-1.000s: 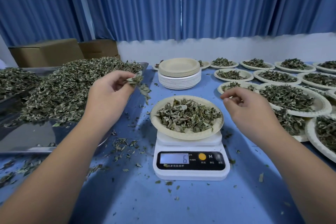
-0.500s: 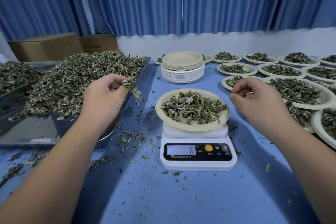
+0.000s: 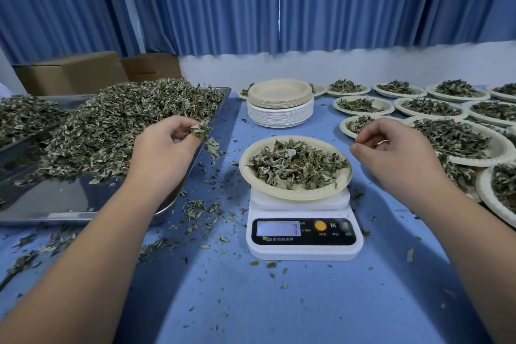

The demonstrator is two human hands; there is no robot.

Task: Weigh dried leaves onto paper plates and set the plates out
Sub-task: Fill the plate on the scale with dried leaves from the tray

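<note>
left hand (image 3: 164, 145) pinches leaves (image 3: 200, 129) at the tray (image 3: 55, 218) rim; right hand (image 3: 391, 153) curls empty between scale plate (image 3: 296, 195) and filled plates (image 3: 474, 161).

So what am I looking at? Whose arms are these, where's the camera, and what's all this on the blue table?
No machine: these are a person's bare arms, filmed by a camera worn on their head, looking down. The left hand pinches a few dried leaves at the edge of the leaf pile in the metal tray. The right hand hovers, loosely curled, beside the paper plate of leaves on the kitchen scale; whether it holds anything is unclear. Behind the scale stands a stack of empty plates; filled plates lie to the right on the blue table.
</note>
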